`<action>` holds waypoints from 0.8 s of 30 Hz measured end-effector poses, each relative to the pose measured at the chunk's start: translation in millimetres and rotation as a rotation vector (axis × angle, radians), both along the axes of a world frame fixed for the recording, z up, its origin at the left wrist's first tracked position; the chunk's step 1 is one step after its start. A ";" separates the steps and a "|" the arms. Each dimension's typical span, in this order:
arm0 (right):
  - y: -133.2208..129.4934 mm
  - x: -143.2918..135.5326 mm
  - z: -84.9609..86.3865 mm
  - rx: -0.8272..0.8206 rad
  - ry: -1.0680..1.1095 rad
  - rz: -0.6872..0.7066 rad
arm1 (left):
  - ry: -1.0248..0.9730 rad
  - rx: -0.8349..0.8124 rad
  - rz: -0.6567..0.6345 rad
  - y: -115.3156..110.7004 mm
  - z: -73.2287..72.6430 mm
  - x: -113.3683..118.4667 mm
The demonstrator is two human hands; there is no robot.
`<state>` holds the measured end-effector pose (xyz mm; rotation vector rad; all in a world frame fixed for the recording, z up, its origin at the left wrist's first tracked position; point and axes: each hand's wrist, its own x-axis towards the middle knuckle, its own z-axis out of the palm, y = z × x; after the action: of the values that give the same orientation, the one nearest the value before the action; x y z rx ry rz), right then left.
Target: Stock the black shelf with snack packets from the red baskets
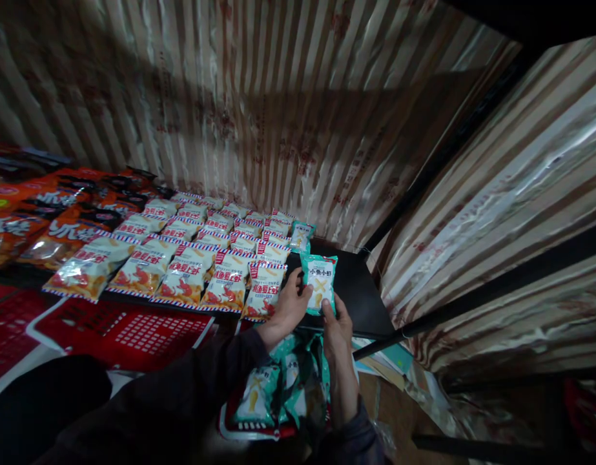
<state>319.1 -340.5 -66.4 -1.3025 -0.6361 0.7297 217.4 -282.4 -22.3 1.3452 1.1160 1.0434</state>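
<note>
Between my two hands is a teal and white snack bag (319, 281), upright above the black shelf (358, 290). My left hand (292, 302) grips its left edge, and my right hand (337, 323) holds its lower right corner. Behind it, a similar teal bag (301, 237) lies at the end of the back row. Left of my hands are rows of white snack bags with striped edges (225, 279). Beneath my forearms, a red basket (256, 431) holds several more teal bags (257, 394).
Orange snack bags (72, 229) cover the shelf's far left. Another red basket (147, 329) stands below the shelf front. Striped curtain-like sheeting (259, 110) hangs behind, and a black metal bar (472, 278) crosses at the right.
</note>
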 end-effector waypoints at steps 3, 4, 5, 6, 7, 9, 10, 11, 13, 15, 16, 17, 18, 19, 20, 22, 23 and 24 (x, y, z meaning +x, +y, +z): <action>9.5 3.7 1.2 0.005 0.012 0.002 | 0.032 0.022 0.058 9.6 1.6 7.9; 12.5 5.3 1.7 0.004 0.012 0.008 | 0.036 0.036 0.067 12.6 1.7 9.8; 15.3 7.0 2.2 0.002 0.007 0.013 | 0.034 0.048 0.071 15.4 1.3 11.2; 17.7 8.9 2.5 -0.001 -0.001 0.021 | 0.033 0.056 0.071 17.9 0.5 12.3; 19.8 10.9 2.5 -0.004 -0.013 0.030 | 0.034 0.061 0.069 20.1 -0.8 13.2; 22.7 15.3 1.7 -0.014 -0.047 0.045 | 0.043 0.070 0.063 23.7 -3.5 15.3; 23.7 17.6 0.8 -0.025 -0.067 0.050 | 0.051 0.074 0.062 25.0 -4.4 16.8; 24.7 19.8 -0.6 -0.038 -0.087 0.051 | 0.062 0.077 0.061 25.9 -4.8 18.8; 26.5 24.2 -4.2 -0.056 -0.115 0.047 | 0.107 0.080 0.064 27.0 -3.2 23.9; 29.4 28.4 -8.1 -0.062 -0.125 0.044 | 0.194 0.069 0.077 27.2 1.6 29.7; 31.7 30.4 -9.6 -0.063 -0.131 0.045 | 0.246 0.063 0.087 27.5 4.9 32.5; 34.7 32.3 -10.6 -0.065 -0.140 0.045 | 0.295 0.060 0.097 28.1 8.4 34.9; 38.6 34.1 -10.9 -0.065 -0.158 0.048 | 0.339 0.062 0.109 29.2 12.0 36.8; 43.6 35.7 -10.6 -0.061 -0.181 0.050 | 0.376 0.068 0.122 31.0 15.5 38.3; 49.7 37.1 -9.7 -0.052 -0.202 0.051 | 0.407 0.078 0.135 33.6 18.8 39.3; 65.4 39.4 -7.1 -0.022 -0.222 0.049 | 0.447 0.102 0.157 40.8 24.3 40.4; 74.7 40.3 -5.7 -0.010 -0.218 0.045 | 0.457 0.113 0.160 45.2 26.5 40.5; 84.7 41.0 -4.7 -0.002 -0.209 0.044 | 0.463 0.120 0.155 49.7 28.6 40.5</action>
<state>360.1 -255.8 -71.1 -1.3816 -0.8345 0.6344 257.9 -232.7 6.2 1.6700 1.5373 0.9435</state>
